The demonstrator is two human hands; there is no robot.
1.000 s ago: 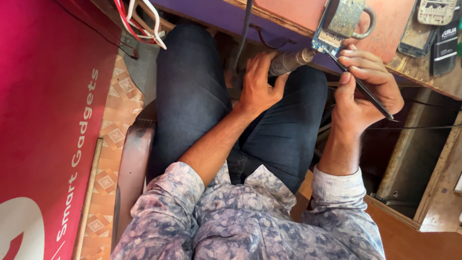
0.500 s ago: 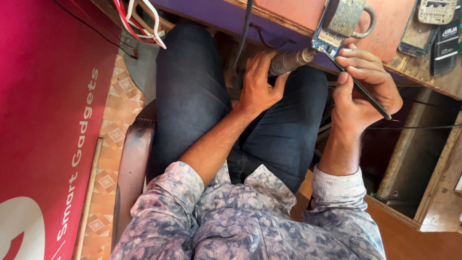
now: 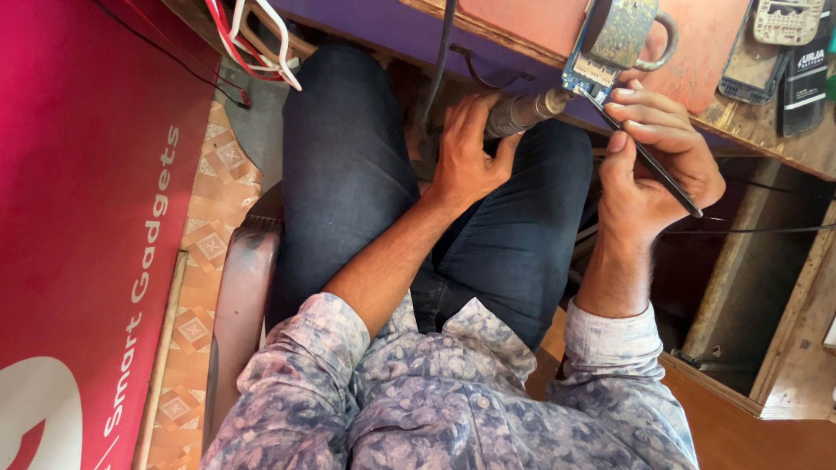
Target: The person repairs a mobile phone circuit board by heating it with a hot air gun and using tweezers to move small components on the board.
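Note:
My left hand (image 3: 468,152) grips a grey metal-barrelled hot-air tool (image 3: 522,112) whose nozzle points at a small blue circuit board (image 3: 590,78) at the workbench edge. A dark cable (image 3: 440,52) runs up from that tool. My right hand (image 3: 657,157) pinches thin black tweezers (image 3: 649,161), their tip touching the board's lower corner. The board sits clamped under a metal holder (image 3: 623,30) on the reddish bench top. Both hands hover above my lap in dark jeans.
A purple-fronted bench edge (image 3: 418,30) crosses the top. Phone parts and a black battery (image 3: 801,74) lie at the upper right. Red and white wires (image 3: 252,39) hang at upper left. A large magenta panel (image 3: 78,218) fills the left. A wooden shelf (image 3: 766,287) stands right.

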